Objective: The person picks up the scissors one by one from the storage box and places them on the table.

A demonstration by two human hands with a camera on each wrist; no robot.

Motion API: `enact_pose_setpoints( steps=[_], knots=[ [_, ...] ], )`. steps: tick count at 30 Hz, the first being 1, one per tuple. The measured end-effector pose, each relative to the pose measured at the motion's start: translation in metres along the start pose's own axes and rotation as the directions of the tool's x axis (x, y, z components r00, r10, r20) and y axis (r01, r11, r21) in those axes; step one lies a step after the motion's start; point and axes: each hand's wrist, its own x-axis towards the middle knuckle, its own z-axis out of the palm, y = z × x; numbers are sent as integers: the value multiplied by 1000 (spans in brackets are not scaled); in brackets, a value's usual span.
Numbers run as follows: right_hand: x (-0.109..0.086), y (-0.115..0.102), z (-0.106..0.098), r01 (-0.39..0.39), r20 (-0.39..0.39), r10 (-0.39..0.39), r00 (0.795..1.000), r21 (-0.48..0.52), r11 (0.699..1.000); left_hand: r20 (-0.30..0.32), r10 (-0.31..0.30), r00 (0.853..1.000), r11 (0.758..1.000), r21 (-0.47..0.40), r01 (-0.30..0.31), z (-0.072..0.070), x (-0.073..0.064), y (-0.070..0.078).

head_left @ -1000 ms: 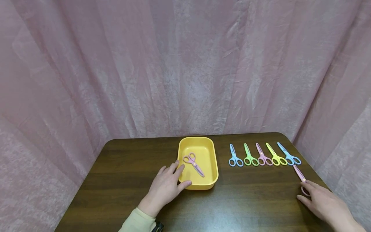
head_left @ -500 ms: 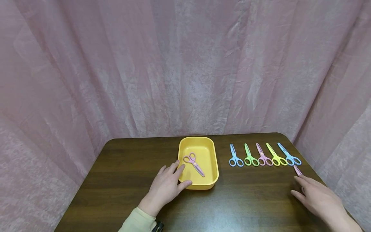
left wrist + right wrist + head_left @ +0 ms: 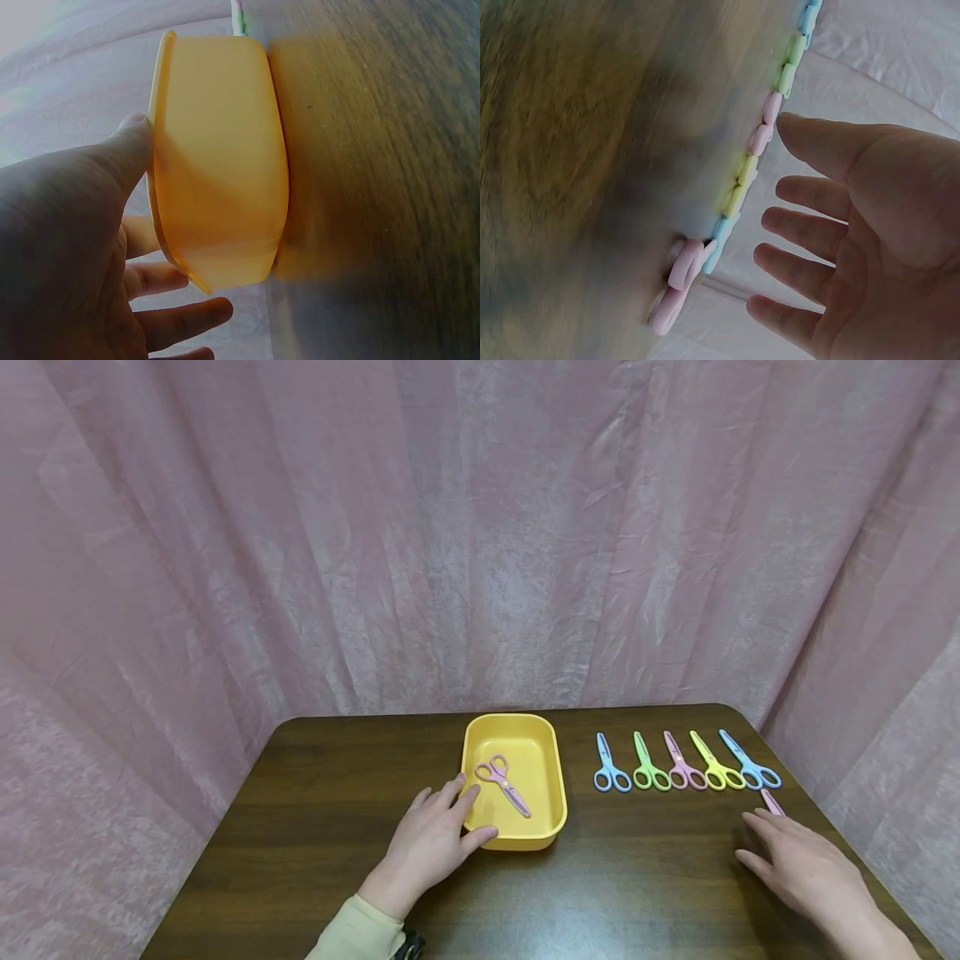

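My left hand rests at the near left corner of a yellow plastic tray. In the left wrist view its thumb touches the tray's rim, and the other fingers stretch loosely past the corner. Pink scissors lie inside the tray. On the right, my right hand hovers over the table with relaxed, spread fingers and holds nothing. Another pair of pink scissors lies under it, mostly hidden in the head view; their handle loops show in the right wrist view, apart from the fingers.
Along the back right of the brown table lies a row of scissors, blades pointing away: blue, green, pink, yellow and blue. A pink curtain hangs behind the table and at both sides.
My right hand has moved left from the pink scissors' handles and now covers more of them in the head view. These scissors stay in place. The left hand and the tray look unchanged.
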Motion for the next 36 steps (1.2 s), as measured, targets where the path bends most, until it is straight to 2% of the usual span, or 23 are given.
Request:
enact_pose_setpoints(
  steps=[10,17,20,23,30,36],
  knots=[
    [2,-6,5,29,-23,-29,999,2,1000,6,-8,1000,1000,0,8,0,2,-1],
    [3,-12,4,3,48,-4,999,16,1000,6,-3,1000,1000,0,3,1,1,-1],
    [3,-15,4,-7,50,7,999,12,1000,1,-1,1000,1000,-1,1,1,1,-1],
    [4,-19,5,-3,25,3,1000,5,1000,0,-3,1000,1000,0,3,1,1,-1],
    [6,-28,13,109,-107,-110,988,-10,994,3,-5,1000,1000,3,5,1,0,0],
    [10,-38,13,122,-134,-121,983,-2,993,13,-12,1000,1000,0,12,1,1,0]
  ],
)
